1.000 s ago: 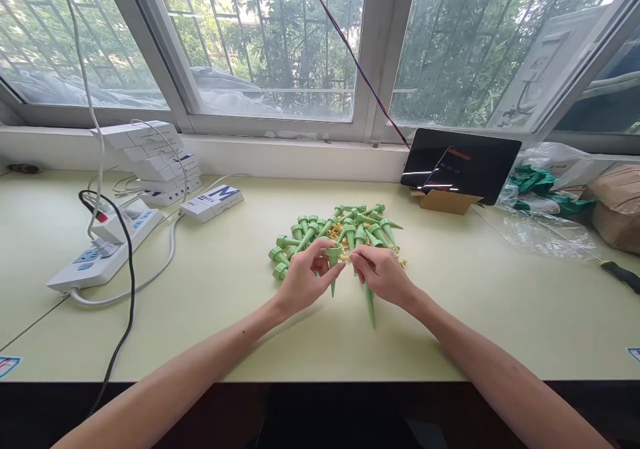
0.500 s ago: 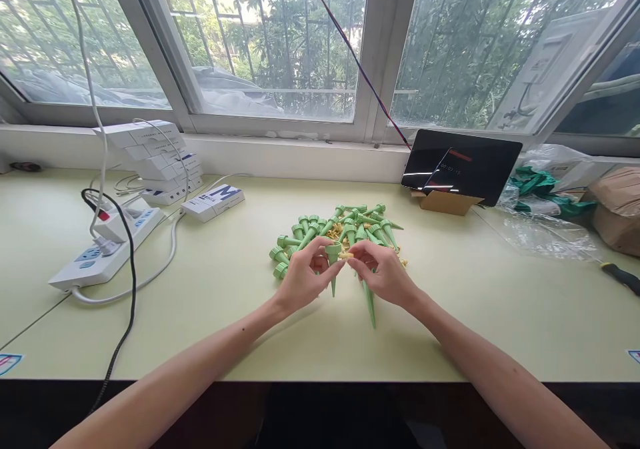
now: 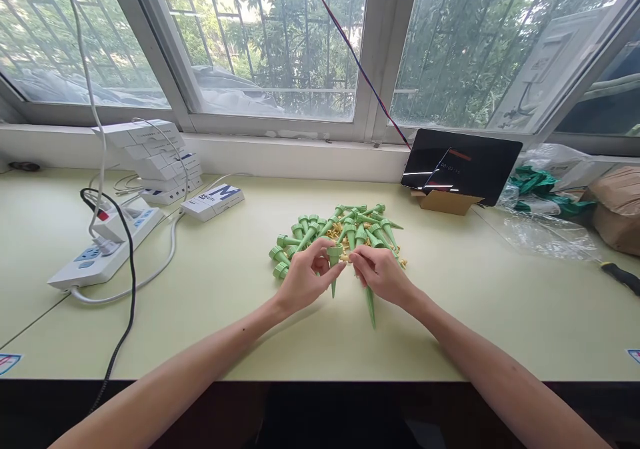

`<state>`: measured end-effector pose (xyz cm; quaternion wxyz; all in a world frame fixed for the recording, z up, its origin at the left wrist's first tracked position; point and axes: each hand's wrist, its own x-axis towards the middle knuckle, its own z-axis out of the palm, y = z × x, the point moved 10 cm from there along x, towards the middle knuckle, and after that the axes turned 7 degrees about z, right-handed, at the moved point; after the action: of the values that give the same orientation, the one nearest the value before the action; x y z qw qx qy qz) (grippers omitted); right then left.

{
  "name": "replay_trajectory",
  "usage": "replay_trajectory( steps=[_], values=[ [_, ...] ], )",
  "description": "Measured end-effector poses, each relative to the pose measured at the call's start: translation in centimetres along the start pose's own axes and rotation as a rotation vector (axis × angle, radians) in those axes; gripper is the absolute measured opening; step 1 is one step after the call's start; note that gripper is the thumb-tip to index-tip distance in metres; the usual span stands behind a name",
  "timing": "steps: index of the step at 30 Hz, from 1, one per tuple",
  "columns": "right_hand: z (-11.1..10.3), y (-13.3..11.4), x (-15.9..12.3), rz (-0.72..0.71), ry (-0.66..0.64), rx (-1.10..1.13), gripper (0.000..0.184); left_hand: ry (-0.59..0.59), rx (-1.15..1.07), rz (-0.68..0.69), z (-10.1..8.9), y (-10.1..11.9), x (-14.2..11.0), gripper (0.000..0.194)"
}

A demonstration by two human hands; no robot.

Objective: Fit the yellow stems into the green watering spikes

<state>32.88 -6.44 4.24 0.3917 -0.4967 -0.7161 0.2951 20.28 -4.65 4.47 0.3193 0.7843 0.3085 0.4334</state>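
Note:
Between its thumb and fingers my left hand (image 3: 311, 272) grips a green plastic spike (image 3: 334, 257), wide capped end up and point down. From the right, my right hand (image 3: 383, 272) pinches a small yellow valve piece (image 3: 345, 257) against the side of the spike's wide end; whether it is seated cannot be seen. Another green spike (image 3: 370, 307) lies under my right hand, its tip toward me. Behind both hands is a pile of green spikes (image 3: 310, 225) with small yellow pieces (image 3: 336, 233) among them.
On the left of the table stand a power strip (image 3: 107, 252) with cables, stacked white boxes (image 3: 160, 159) and a single white box (image 3: 214, 202). At the back right a tablet (image 3: 463, 165) leans on a cardboard stand (image 3: 450, 202). Plastic wrap (image 3: 550, 232) and a black-handled tool (image 3: 620, 275) lie further right.
My right fingers have curled closer around the yellow piece, hiding more of it. My left hand holds the green spike in nearly the same place.

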Motion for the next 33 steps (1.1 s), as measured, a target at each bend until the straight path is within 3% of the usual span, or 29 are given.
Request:
replay_trajectory(
  steps=[4, 11, 18, 24, 29, 33],
  values=[
    [-0.17, -0.07, 0.01, 0.005, 0.005, 0.054, 0.021, 0.010, -0.064, -0.034, -0.06, -0.28, 0.05, 0.029],
    [-0.12, -0.23, -0.04, -0.007, -0.007, 0.078, 0.018, 0.008, -0.090, -0.039, 0.00, -0.29, 0.04, 0.028],
    [-0.01, -0.53, -0.02, -0.032, -0.003, -0.007, 0.034, 0.008, 0.029, 0.023, -0.05, 0.06, -0.07, 0.028],
    [0.08, -0.26, 0.01, -0.017, -0.011, 0.006, 0.038, -0.002, -0.001, 0.012, 0.05, 0.02, -0.03, 0.028],
    [-0.15, -0.05, 0.02, 0.013, -0.006, 0.079, 0.019, -0.001, -0.089, -0.041, 0.13, -0.43, -0.01, 0.029],
    [-0.30, 0.00, 0.01, 0.019, 0.010, 0.081, 0.018, 0.000, -0.137, -0.057, 0.20, -0.55, -0.01, 0.030]
  ],
)
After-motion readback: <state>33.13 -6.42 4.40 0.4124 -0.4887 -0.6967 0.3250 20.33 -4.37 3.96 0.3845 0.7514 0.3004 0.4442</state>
